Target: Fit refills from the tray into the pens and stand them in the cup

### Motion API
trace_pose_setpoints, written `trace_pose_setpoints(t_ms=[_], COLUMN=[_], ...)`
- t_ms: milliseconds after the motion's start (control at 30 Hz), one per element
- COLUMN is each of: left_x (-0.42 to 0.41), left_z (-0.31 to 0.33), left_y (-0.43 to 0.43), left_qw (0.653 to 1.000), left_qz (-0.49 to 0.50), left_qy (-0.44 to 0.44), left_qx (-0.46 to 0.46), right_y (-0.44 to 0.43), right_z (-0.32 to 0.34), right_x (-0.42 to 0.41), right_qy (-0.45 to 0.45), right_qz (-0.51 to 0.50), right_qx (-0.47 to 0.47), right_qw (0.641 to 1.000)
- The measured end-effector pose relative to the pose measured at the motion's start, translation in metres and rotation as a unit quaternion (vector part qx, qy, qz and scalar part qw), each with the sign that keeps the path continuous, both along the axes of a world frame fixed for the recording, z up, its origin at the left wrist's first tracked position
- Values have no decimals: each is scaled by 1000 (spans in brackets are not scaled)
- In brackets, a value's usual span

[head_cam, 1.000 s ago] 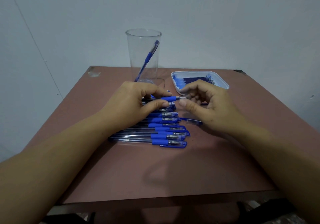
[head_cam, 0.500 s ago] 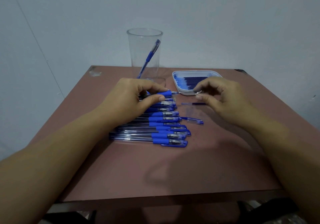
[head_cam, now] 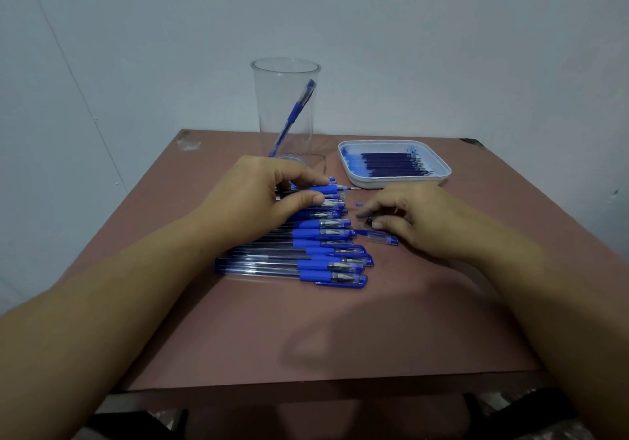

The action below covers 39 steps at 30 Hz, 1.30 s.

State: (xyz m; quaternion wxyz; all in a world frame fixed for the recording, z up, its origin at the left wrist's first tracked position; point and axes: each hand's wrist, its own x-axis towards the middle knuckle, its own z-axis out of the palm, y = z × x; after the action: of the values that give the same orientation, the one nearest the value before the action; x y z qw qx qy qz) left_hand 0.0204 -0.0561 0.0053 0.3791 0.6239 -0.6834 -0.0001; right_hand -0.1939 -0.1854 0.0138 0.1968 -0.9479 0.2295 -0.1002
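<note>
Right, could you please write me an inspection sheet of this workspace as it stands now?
Surface: brown table, scuffed at its far left corner.
Job's things: clear cup upright at the far edge, one pen leaning inside; white tray of refills to its right; row of pens lying side by side.
Clutter: loose cap beside the row.
Hands: left hand grips an uncapped pen; right hand curled low over the table, contents blurred.
Cables: nothing seen.
Surroundings: plain pale wall.
</note>
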Motion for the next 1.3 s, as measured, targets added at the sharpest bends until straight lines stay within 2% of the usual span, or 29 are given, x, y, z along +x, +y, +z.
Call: trace_pose_setpoints(t_ms=[100, 200, 300, 467, 667, 867, 1033, 1300], left_x=[1, 2, -1, -2, 0, -3, 0, -1], left_z=[0, 0, -1, -2, 2, -1, -1, -2], left_y=[0, 0, -1, -2, 0, -2, -2, -4], left_qw=[1000, 1000, 1000, 1000, 1000, 1000, 1000, 1000], left_qz=[2, 6, -4, -20, -14, -14, -5, -6], left_qy=[-1, 0, 4, 0, 2, -6, -3, -8], left_qx=[0, -2, -7, -14, -12, -17, -13, -12], right_y=[0, 0, 7, 11, -1, 11, 1, -1], right_z=[1, 1, -1, -6, 1, 0, 0, -1], right_x=[-3, -5, 2, 14, -5, 7, -2, 0], right_qy=[-42, -173, -250, -241, -260, -245, -245, -233], right_qz=[-4, -13, -1, 23, -18, 29, -2, 11], right_qx=[-6, -69, -56, -57, -19, 3, -21, -34], right_qw=[999, 982, 967, 969, 965, 969, 969, 972])
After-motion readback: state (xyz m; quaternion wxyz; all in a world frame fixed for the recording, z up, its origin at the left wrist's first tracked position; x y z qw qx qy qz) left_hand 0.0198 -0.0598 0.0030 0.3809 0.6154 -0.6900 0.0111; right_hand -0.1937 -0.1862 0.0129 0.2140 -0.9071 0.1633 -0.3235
